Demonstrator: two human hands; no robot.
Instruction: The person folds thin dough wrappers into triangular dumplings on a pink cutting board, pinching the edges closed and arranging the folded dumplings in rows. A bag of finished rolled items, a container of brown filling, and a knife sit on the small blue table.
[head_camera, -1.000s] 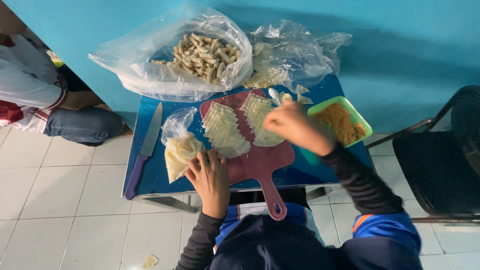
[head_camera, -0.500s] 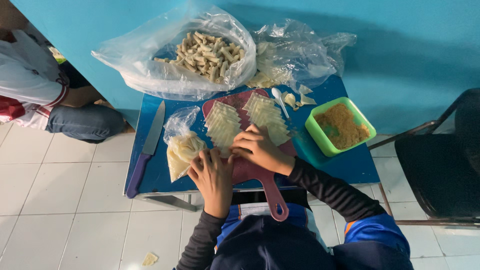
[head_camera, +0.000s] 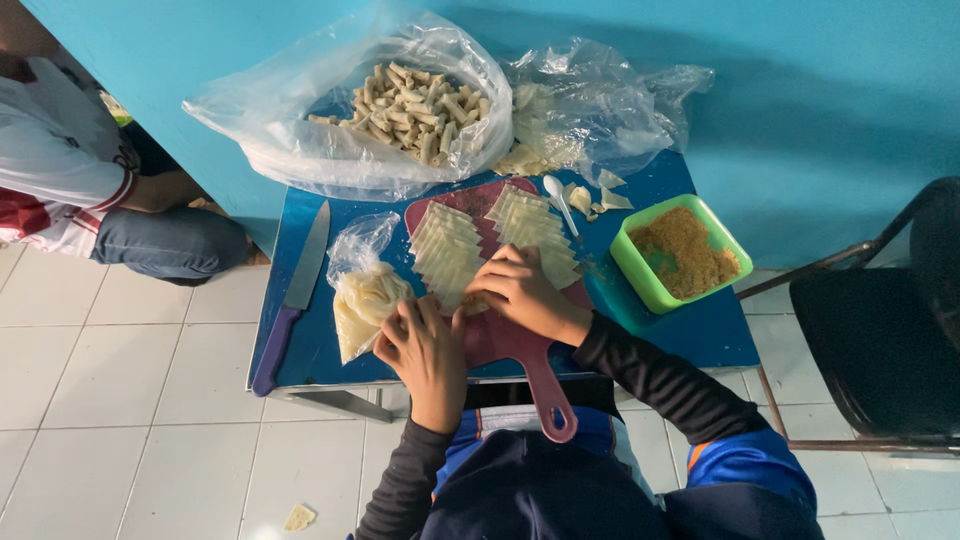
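Observation:
A red cutting board (head_camera: 505, 345) lies on the small blue table (head_camera: 690, 335), its handle over the near edge. Two overlapping rows of pale dough wrappers (head_camera: 445, 250) cover the board. My left hand (head_camera: 425, 350) and my right hand (head_camera: 520, 290) meet at the board's near end, fingers bent over one wrapper at the bottom of the left row. What lies under the fingers is hidden. A green tub of brown crumbly filling (head_camera: 683, 252) stands to the right, and a white spoon (head_camera: 558, 198) lies beyond the board.
A large clear bag of finished rolls (head_camera: 410, 105) and a crumpled empty bag (head_camera: 600, 110) sit at the back. A small bag of wrappers (head_camera: 368, 300) and a purple-handled knife (head_camera: 292, 297) lie left. Another person (head_camera: 90, 190) sits left; a black chair (head_camera: 890, 330) stands right.
My right hand came back from beside the green tub to the board's near end, joining my left hand over a wrapper. My left hand shifted slightly onto the board.

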